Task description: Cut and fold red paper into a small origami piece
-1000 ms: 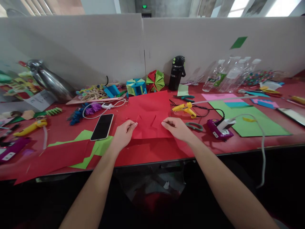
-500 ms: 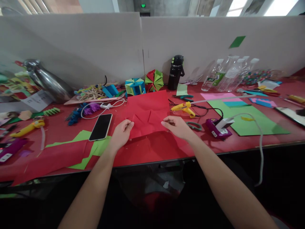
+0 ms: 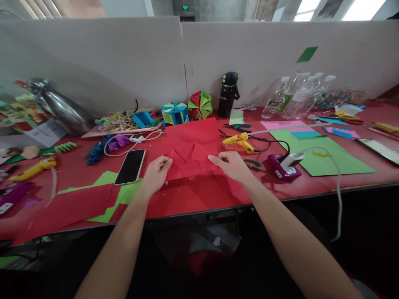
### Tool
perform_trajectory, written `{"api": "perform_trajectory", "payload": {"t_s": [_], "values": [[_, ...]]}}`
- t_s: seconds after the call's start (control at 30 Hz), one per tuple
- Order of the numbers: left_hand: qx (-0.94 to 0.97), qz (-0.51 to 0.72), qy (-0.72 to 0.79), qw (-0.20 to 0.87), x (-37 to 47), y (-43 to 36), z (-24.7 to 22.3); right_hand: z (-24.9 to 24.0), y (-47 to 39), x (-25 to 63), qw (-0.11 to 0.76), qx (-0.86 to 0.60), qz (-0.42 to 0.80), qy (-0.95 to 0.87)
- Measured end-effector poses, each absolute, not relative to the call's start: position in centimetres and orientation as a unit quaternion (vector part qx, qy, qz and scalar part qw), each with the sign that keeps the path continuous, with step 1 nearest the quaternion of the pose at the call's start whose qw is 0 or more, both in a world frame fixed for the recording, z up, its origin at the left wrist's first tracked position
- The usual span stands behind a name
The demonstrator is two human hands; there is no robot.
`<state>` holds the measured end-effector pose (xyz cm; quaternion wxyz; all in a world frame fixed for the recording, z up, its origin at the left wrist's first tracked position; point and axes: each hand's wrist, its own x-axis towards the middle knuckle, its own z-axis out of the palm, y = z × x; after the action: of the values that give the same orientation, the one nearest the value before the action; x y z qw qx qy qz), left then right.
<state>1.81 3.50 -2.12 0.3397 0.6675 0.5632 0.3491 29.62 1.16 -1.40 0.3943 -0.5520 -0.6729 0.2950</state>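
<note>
A creased piece of red paper (image 3: 187, 166) spans the gap between my two hands, low over the table. My left hand (image 3: 158, 172) pinches its left edge between thumb and fingers. At the opposite edge, my right hand (image 3: 232, 165) grips it in a similar pinch, with the fingers curled. Sharp folds rise as pointed flaps in the paper's middle. Behind it, a larger red sheet (image 3: 191, 128) merges in colour with the red tabletop, so the borders are hard to make out.
Left of my hands lie a phone (image 3: 130, 167), green paper (image 3: 104, 179) and a white cable (image 3: 149, 137). On the right are a yellow glue gun (image 3: 239, 141), scissors (image 3: 253, 164), a purple power block (image 3: 282, 168) and a green sheet (image 3: 336, 160). A black bottle (image 3: 228, 95) stands behind.
The folds in the red paper stand up more sharply, mainly the right flap. My right hand has come slightly inward, and the whole view has shifted a little.
</note>
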Motion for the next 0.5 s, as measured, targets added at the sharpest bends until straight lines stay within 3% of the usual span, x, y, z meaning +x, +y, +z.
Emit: {"api": "perform_trajectory", "payload": {"t_s": [0.27, 0.5], "values": [[0.657, 0.368, 0.561, 0.343, 2.07, 3.12, -1.69, -1.86, 1.63, 29.71, 0.416, -0.508, 0.396, -0.642], [0.658, 0.371, 0.555, 0.348, 1.87, 3.29, -2.13, -2.15, 1.83, 29.6, 0.415, -0.504, 0.407, -0.638]]}}
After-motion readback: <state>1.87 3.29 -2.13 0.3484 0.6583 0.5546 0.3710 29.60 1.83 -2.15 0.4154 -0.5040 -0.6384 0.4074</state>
